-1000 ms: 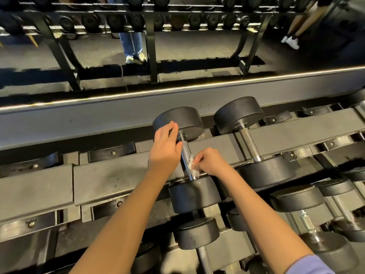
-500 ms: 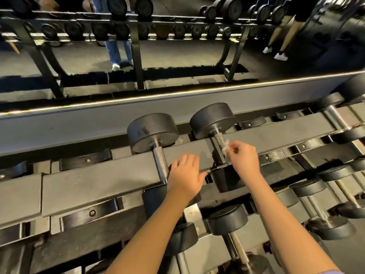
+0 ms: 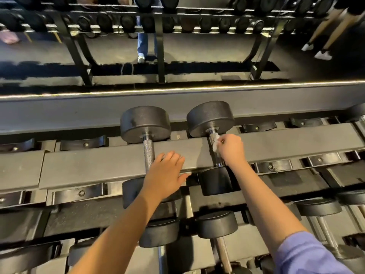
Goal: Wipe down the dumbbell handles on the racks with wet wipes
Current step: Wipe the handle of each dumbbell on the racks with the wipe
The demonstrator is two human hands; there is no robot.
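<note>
Two black dumbbells lie side by side on the top tier of the grey rack [image 3: 98, 167]. My right hand [image 3: 232, 149] grips a white wet wipe [image 3: 215, 144] wrapped round the chrome handle of the right dumbbell [image 3: 210, 117], just below its far head. My left hand [image 3: 166, 175] rests flat with straight fingers on the rack rail, beside the knurled handle of the left dumbbell [image 3: 145, 123] and over its near head. Most of the right handle is hidden by my hand and the wipe.
Lower tiers hold more dumbbells [image 3: 217, 224], some at the right [image 3: 319, 207]. Empty saddles [image 3: 83, 144] sit left and right on the top tier. Behind is a mirror showing another rack [image 3: 161, 26] and people's legs [image 3: 324, 36].
My right hand left the left dumbbell's handle and took the wipe to the right dumbbell's handle. My left hand let go of the left dumbbell's far head and came down flat on the rail.
</note>
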